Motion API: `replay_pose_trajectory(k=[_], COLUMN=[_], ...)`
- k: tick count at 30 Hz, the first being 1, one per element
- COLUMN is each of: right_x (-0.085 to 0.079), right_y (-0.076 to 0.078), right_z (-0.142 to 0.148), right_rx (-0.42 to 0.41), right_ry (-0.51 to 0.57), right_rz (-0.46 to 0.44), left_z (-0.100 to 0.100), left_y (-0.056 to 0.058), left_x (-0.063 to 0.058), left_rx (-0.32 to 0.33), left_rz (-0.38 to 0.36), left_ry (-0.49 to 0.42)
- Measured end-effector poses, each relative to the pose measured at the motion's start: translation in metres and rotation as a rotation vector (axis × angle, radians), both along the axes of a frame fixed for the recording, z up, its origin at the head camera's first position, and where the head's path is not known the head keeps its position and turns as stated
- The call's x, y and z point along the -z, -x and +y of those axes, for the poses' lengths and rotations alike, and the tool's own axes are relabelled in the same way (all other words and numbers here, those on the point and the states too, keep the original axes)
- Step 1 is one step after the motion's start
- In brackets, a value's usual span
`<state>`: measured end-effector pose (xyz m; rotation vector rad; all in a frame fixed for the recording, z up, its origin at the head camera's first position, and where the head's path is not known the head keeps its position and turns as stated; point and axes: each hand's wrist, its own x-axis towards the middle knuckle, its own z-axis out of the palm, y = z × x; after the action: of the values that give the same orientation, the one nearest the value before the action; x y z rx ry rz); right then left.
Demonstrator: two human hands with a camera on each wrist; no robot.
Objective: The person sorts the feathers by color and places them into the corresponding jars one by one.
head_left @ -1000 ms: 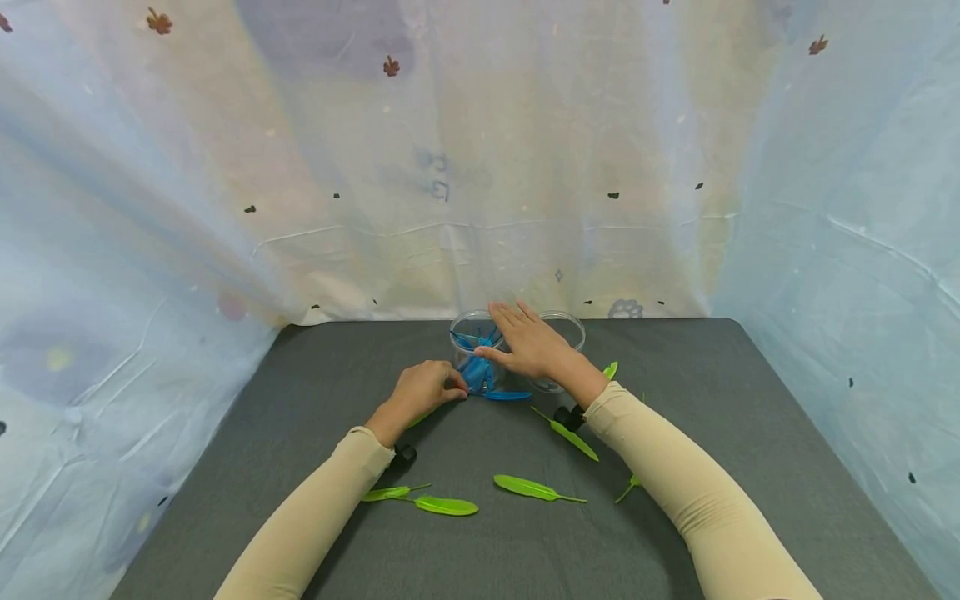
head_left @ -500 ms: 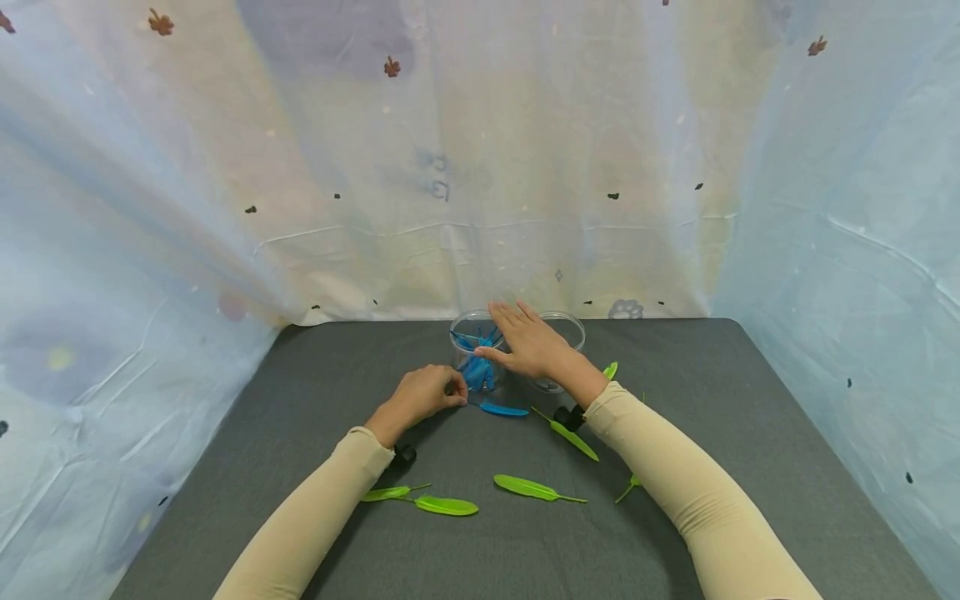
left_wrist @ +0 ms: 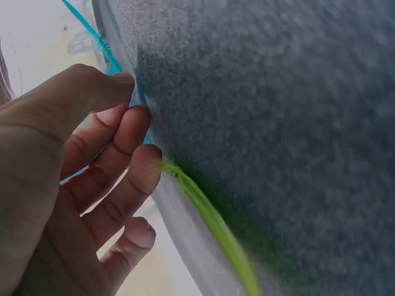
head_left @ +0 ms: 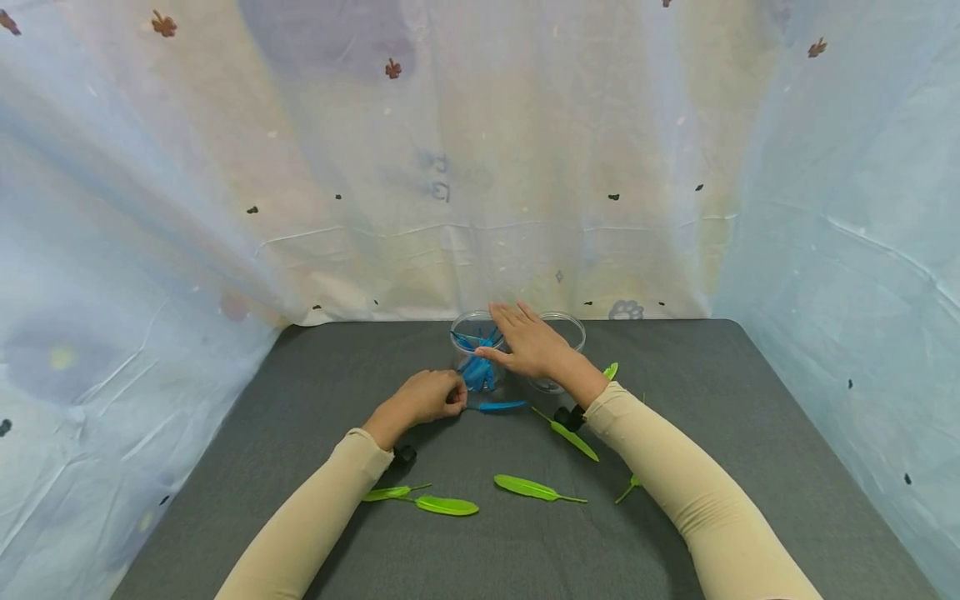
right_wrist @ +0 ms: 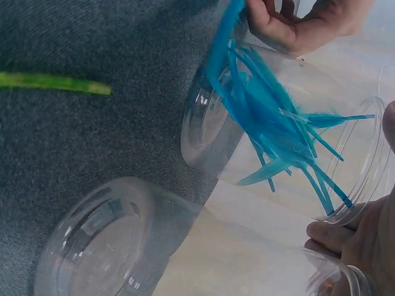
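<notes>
My left hand [head_left: 427,395] pinches a blue feather [head_left: 502,406] by its quill; the vane points right, low over the table in front of the jars. In the left wrist view, a green feather [left_wrist: 216,222] lies close to the fingertips; whether they touch it I cannot tell. A clear jar [head_left: 459,354] standing at the back holds several blue feathers [right_wrist: 271,117], some with quills up near its rim. My right hand [head_left: 531,346] lies with straight fingers at this jar's rim, thumb across the front. Beside it on the right stands a second clear jar [head_left: 573,333], partly hidden by that hand.
Several more green feathers lie on the grey table [head_left: 480,558]: a pair [head_left: 446,506] near the left forearm, one in the middle [head_left: 528,487], another [head_left: 573,439] by the right wrist. A patterned curtain [head_left: 480,167] hangs directly behind the jars.
The pinched blue feather has come away from the front of the jar, towards me, with the left hand shifting slightly nearer too. The right hand stays where it was.
</notes>
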<state>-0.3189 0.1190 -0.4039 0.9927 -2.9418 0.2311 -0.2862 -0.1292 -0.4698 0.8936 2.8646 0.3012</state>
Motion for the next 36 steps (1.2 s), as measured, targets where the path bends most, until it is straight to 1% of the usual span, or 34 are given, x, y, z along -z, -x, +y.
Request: replay_pose_trajectory(k=[9,12,18,22,26,31,36], right_x=[-0.001,-0.001,-0.001,0.0,0.0,-0.001,0.0], right_y=[0.0,0.0,0.001,0.001,0.001,0.001,0.0], right_z=[0.0,0.0,0.0,0.0,0.0,0.0,0.001], right_rx=[0.008,0.011,0.008,0.005,0.002,0.0,-0.001], right_ry=[0.003,0.008,0.007,0.007,0.007,0.007,0.011], right_rz=[-0.015,-0.019,-0.018,-0.018,-0.023,-0.025,-0.018], left_z=[-0.015,-0.022,-0.041,-0.058,-0.074,-0.089,-0.1], left_y=[0.0,0.001,0.001,0.0,-0.001,-0.002,-0.005], left_x=[-0.007,-0.009,-0.01,-0.015,-0.021,-0.026,-0.036], left_rx=[-0.067,-0.069,-0.048,-0.062,-0.103,-0.15,-0.19], left_rz=[-0.111,-0.127,-0.151,-0.126,-0.079,-0.038,0.005], left_ry=[-0.102,-0.158,-0.292,-0.308,-0.32,-0.353,-0.384])
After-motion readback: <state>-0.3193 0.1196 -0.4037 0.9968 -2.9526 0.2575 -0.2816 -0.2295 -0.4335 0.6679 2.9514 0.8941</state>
